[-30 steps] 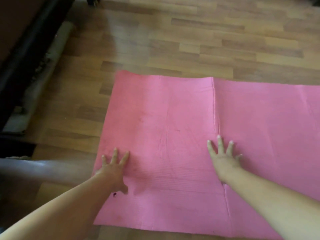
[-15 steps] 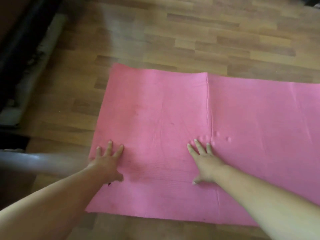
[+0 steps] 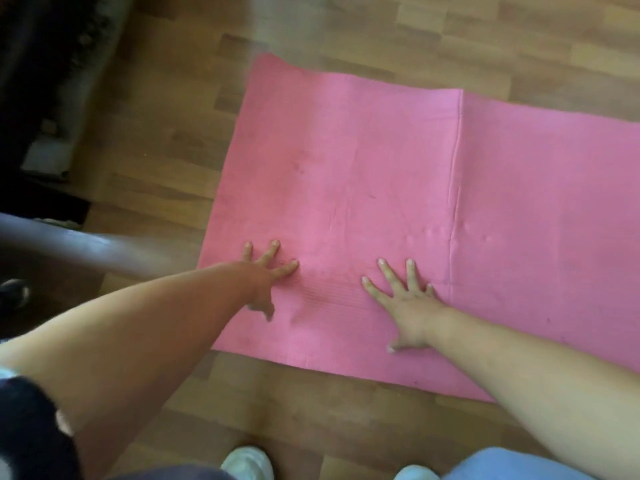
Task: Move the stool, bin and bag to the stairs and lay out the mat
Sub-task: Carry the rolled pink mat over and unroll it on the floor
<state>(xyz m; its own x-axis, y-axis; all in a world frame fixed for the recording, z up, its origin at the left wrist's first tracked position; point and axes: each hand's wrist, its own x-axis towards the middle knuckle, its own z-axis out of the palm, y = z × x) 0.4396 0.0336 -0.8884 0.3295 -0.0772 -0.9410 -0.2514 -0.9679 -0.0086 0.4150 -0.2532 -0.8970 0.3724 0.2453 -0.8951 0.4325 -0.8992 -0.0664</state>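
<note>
A pink mat (image 3: 398,174) lies unrolled and flat on the wooden floor, running off the right edge of the view, with a crease line down its middle. My left hand (image 3: 266,275) presses flat on the mat near its left end, fingers spread. My right hand (image 3: 405,303) rests palm down on the mat beside it, fingers spread, just left of the crease. Neither hand holds anything. Small dents show in the mat beyond my right hand. The stool, bin and bag are not in view.
A dark rounded wooden rail (image 3: 86,247) crosses the left side near my left arm. Dark furniture with a pale base (image 3: 52,98) runs along the far left. My white shoes (image 3: 249,462) stand on the wood floor (image 3: 346,410) just in front of the mat's near edge.
Both hands have slid toward me and leftward across the mat, leaving finger dents where my right hand was. The view has tilted down, bringing my shoes into sight.
</note>
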